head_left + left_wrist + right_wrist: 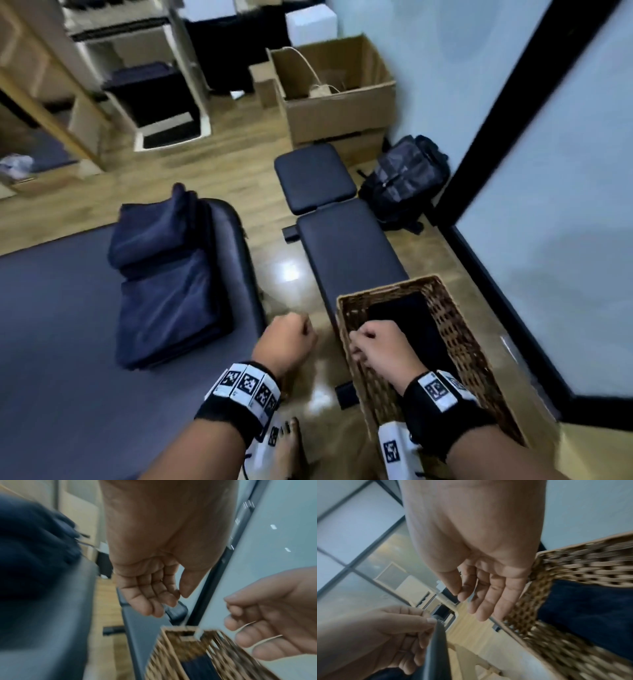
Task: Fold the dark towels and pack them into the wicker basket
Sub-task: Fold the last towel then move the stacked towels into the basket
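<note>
Head view showed one dark towel [416, 329] lying inside the wicker basket [455, 342] on the bench surface [346, 250]. Folded towels [164, 284] sat stacked on the padded table [51, 308] nearby. Both hands, left [286, 344] and right [383, 353], hung loosely curled, grasping nothing.

You see a basket [462, 346] of rough woven wicker holding soft dark cloth, a towel [414, 325]. Your towel stack [164, 284] is matt navy cloth on a smooth padded table [51, 308]. The bench [342, 253] looks smooth, leather-like; the floor [284, 270] is glossy wood.
</note>
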The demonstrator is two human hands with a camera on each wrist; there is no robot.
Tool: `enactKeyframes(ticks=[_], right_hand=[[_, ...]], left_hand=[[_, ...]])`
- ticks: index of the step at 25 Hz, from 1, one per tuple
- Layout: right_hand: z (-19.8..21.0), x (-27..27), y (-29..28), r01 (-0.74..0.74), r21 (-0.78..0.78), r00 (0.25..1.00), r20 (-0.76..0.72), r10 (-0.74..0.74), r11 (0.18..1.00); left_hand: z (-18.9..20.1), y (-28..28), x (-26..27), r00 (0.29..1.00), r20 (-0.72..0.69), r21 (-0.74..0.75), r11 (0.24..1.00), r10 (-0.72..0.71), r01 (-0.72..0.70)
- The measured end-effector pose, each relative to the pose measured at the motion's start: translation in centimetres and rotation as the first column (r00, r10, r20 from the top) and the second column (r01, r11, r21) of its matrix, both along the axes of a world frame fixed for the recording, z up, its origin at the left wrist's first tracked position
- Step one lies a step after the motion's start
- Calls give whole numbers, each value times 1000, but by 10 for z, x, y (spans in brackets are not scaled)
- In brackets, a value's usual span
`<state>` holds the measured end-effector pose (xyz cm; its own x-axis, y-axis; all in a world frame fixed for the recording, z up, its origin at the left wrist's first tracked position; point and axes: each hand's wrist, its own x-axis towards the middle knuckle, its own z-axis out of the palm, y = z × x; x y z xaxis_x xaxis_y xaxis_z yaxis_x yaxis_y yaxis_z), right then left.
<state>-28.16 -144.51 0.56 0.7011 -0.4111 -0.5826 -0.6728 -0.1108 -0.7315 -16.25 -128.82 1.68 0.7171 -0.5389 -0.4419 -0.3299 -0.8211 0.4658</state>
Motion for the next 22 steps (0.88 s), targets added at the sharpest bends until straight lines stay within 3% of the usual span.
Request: enactKeyframes(ticks=[5,8,10,13,19,22], right_hand=[[29,95,77,-151,-53,984,92,156,987],[37,143,122,-186,-77,971,137,195,979],[37,172,148,-203,-129,965,141,221,971],[32,207,176,-231,-184,966,78,248,955],[23,242,211,-234,-297,972,-52,229,926],[30,242,214,-204,-276,979,-42,201,939]], left_hand=[[41,105,50,957,135,-170,958,256,-233],[51,167,86,878,210,-188,899,430,-396],[43,202,107,825,282,-120,871,489,-476],[24,231,126,788,132,12,794,601,-608],[15,247,146,606,-123,-117,595,786,-795],[12,250,154,624,-229,-128,612,747,-780]])
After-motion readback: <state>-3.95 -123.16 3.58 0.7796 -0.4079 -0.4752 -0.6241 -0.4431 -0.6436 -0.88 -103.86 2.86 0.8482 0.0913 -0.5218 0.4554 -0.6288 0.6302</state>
